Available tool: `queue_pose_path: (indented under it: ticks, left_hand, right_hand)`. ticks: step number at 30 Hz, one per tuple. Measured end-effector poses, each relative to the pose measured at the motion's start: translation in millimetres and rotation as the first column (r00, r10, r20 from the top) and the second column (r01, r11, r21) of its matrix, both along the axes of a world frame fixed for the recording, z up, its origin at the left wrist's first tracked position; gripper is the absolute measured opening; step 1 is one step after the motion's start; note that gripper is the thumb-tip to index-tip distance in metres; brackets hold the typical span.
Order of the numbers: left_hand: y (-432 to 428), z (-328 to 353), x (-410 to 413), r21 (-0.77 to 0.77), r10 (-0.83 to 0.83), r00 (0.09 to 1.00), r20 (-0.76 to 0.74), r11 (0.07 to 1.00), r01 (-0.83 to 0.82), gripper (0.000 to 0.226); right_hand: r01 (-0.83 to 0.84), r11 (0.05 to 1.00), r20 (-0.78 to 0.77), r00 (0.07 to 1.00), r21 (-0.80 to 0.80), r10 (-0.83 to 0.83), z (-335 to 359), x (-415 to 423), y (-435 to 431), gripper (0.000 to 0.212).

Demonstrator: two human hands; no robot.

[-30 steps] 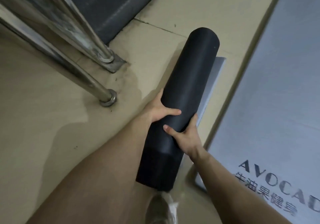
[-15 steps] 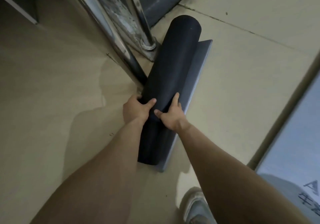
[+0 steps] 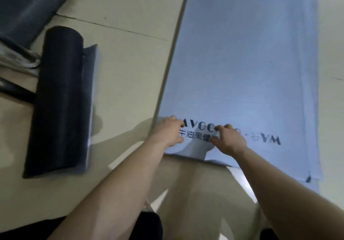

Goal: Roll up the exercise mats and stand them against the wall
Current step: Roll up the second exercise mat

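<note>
My left hand [image 3: 170, 131] and right hand [image 3: 228, 139] cover parts of the dark lettering [image 3: 264, 140] printed on the pale blue mat [image 3: 245, 57], so the words cannot be read whole. My fingertips curl against the mat's near edge, and I cannot tell whether they grip it or only press on it. The mat's far end runs off the top of the frame. The rolled black mat [image 3: 61, 100] hides part of the metal frame [image 3: 16, 63] behind it, which is blurred and cut off at the left edge. A dark surface [image 3: 28, 3] in the top left corner is too smeared to identify.
</note>
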State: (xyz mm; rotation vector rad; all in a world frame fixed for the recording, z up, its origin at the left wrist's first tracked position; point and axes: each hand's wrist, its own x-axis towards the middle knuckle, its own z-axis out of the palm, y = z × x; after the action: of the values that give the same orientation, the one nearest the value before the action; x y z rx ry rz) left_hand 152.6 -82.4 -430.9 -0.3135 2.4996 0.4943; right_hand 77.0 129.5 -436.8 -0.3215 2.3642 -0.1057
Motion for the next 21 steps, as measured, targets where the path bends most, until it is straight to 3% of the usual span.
queue_pose_path:
  ticks: [3, 5, 7, 9, 11, 14, 17, 19, 21]
  left_hand:
    - [79.2, -20.0, -15.0, -0.078, -0.277, 0.958, 0.079, 0.956, 0.283, 0.088]
    - [109.6, -37.3, -18.0, -0.104, -0.315, 0.936, 0.158, 0.937, 0.333, 0.105]
    - [122.7, -53.0, -14.5, -0.159, -0.311, 0.933, 0.178, 0.927, 0.34, 0.11]
    - [122.3, -63.3, -5.1, -0.198, -0.333, 0.934, 0.127, 0.915, 0.353, 0.1]
    - [114.0, -66.1, 0.2, -0.127, -0.333, 0.94, 0.072, 0.932, 0.34, 0.088]
    - [99.6, -46.2, -10.9, 0.051, -0.256, 0.962, 0.092, 0.966, 0.252, 0.076]
    - [90.8, -18.1, -42.6, 0.199, -0.079, 0.977, 0.197, 0.979, 0.039, 0.038]
    - [83.4, -5.7, -59.7, 0.242, 0.046, 0.99, 0.131, 0.967, -0.077, 0.013]
    - [78.4, -5.5, -67.6, 0.104, 0.067, 0.996, -0.054, 0.993, -0.061, 0.015]
  right_hand:
    - [-0.01, 0.994, 0.013, 1.0, 0.112, 0.009, -17.3, 6.5, 85.7, 0.072]
    - [-0.109, 0.985, 0.001, 0.994, 0.136, 0.11, -31.9, 15.5, 117.9, 0.094]
    - [-0.174, 0.975, -0.045, 0.982, 0.136, 0.181, -43.6, 22.6, 134.5, 0.101]
    - [-0.229, 0.967, -0.131, 0.961, 0.112, 0.243, -49.0, 23.9, 141.2, 0.092]
    - [-0.262, 0.962, -0.17, 0.947, 0.077, 0.272, -51.5, 21.1, 147.8, 0.083]
    - [-0.241, 0.97, -0.075, 0.968, -0.031, 0.238, -43.4, 14.6, 158.7, 0.061]
    - [-0.133, 0.981, -0.03, 0.991, -0.143, 0.13, -26.7, -4.3, 167.3, 0.034]
    - [-0.04, 0.988, -0.116, 0.993, -0.148, 0.023, -18.0, -22.9, 164.2, 0.03]
    - [0.031, 0.987, -0.361, 0.929, -0.16, -0.087, -16.3, -43.7, 153.3, 0.029]
